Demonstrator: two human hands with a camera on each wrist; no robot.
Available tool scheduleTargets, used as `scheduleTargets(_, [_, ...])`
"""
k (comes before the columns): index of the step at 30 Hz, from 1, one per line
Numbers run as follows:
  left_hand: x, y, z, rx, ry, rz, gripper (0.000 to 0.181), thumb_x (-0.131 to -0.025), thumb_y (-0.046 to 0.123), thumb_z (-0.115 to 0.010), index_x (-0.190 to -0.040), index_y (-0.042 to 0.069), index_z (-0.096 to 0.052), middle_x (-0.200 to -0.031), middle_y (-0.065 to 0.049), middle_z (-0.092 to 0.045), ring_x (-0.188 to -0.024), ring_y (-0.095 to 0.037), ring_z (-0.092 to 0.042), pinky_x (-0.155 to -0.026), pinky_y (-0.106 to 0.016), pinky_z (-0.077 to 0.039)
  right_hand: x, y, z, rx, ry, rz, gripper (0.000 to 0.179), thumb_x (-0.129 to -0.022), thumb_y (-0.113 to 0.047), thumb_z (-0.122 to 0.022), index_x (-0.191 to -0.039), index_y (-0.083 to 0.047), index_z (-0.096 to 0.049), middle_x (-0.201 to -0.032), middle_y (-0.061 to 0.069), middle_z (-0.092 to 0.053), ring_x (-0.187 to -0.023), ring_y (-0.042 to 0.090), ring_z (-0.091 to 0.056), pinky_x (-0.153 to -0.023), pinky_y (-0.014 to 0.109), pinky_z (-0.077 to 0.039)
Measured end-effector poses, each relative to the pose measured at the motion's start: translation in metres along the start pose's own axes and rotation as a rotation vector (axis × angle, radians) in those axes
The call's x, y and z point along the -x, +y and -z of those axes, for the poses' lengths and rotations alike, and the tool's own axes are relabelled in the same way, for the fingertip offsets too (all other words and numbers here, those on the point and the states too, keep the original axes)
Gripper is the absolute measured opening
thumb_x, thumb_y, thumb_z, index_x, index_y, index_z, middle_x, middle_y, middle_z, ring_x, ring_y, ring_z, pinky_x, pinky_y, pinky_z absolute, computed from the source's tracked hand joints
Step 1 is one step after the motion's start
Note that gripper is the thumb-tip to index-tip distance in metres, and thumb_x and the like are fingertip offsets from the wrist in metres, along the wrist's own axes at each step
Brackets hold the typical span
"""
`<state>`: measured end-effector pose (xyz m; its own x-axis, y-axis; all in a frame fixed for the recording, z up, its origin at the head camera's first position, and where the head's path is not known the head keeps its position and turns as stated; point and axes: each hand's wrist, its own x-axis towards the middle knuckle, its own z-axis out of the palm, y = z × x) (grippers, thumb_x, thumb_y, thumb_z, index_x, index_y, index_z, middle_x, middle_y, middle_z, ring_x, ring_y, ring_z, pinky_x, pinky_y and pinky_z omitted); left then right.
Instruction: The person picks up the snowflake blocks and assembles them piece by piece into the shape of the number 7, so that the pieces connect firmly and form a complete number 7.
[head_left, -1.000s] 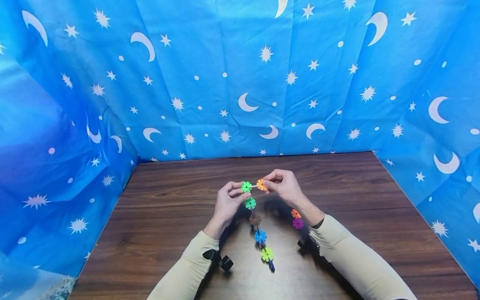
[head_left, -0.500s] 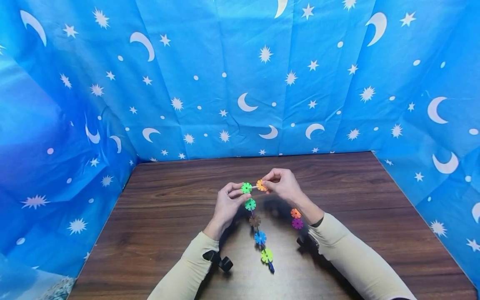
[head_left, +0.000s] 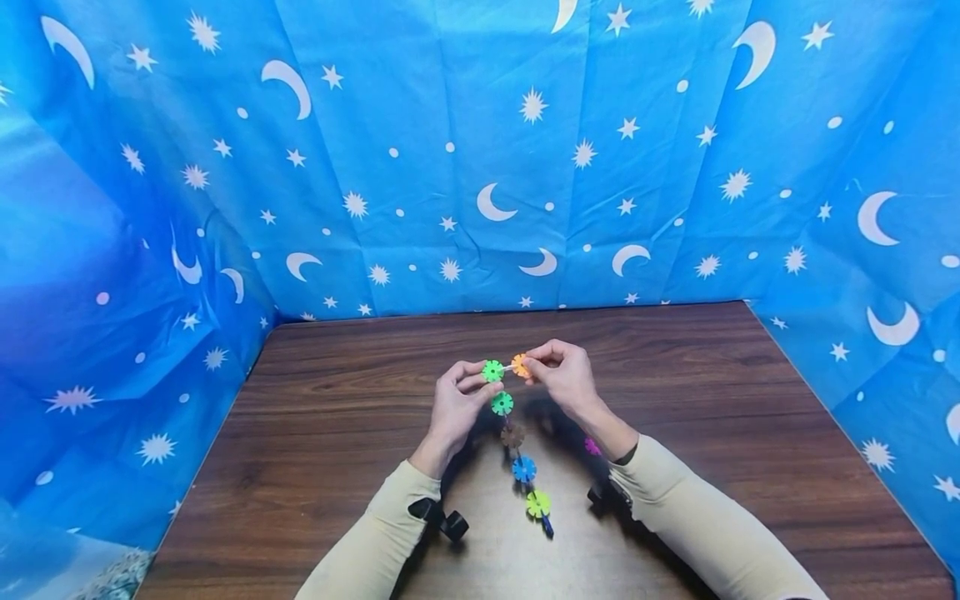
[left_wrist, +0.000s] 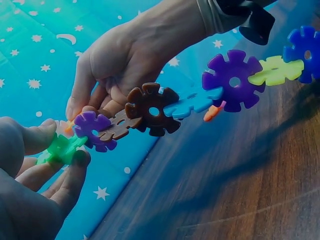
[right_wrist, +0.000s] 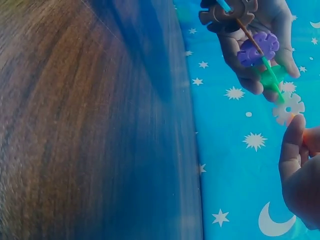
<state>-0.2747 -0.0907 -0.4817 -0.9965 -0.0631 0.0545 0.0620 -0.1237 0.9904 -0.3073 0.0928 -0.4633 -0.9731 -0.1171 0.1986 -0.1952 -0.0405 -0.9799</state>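
My left hand (head_left: 459,408) pinches a green notched disc (head_left: 492,371) between thumb and fingers, near the top of a chain of interlocked plastic discs. From there the chain runs toward me: a purple disc (left_wrist: 94,122), a brown disc (left_wrist: 142,102), a light blue disc (left_wrist: 195,102), a larger purple disc (left_wrist: 220,75), a yellow-green disc (left_wrist: 275,71) and a dark blue disc (left_wrist: 298,50). My right hand (head_left: 567,377) pinches an orange disc (head_left: 518,365). Between the hands, a white disc (right_wrist: 289,107) joins the green and orange ones; the right fingers partly cover the orange disc.
A loose magenta disc (head_left: 592,447) lies on the dark wooden table (head_left: 337,433), partly covered by the right wrist. Black wrist mounts (head_left: 453,526) stick out from both sleeves. A blue star-and-moon cloth (head_left: 420,167) hangs behind the table and along its sides.
The right forearm has shifted slightly left, and the loose orange disc beside the magenta one is now hidden. The chain's near end has swung a little right. Both hands keep their pinches.
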Motion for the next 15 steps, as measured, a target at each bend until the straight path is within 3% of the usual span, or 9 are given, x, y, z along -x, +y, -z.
scheduleTargets(8, [-0.0026, -0.0002, 0.0013, 0.018, -0.022, 0.004, 0.040, -0.079, -0.002, -0.078, -0.114, -0.005, -0.060, -0.100, -0.021, -0.072, -0.077, -0.010, -0.070, -0.063, -0.023, -0.056, -0.0010, 0.0008, 0.0014, -0.038, -0.005, -0.023, 0.016, -0.086, 0.005, -0.069, -0.098, 0.015, -0.064, -0.093, 0.030, -0.067, -0.064, 0.015, -0.068, -0.064, 0.031, -0.060])
scheduleTargets(15, [-0.0033, -0.0001, 0.0062, 0.010, -0.036, 0.031, 0.040, -0.080, -0.001, -0.077, -0.116, -0.003, -0.060, -0.099, -0.018, -0.073, -0.079, -0.012, -0.069, -0.062, -0.024, -0.055, -0.0033, 0.0021, 0.0049, -0.049, -0.049, -0.067, 0.019, -0.087, 0.003, -0.069, -0.101, 0.014, -0.063, -0.087, 0.015, -0.070, -0.067, 0.017, -0.069, -0.068, 0.039, -0.060])
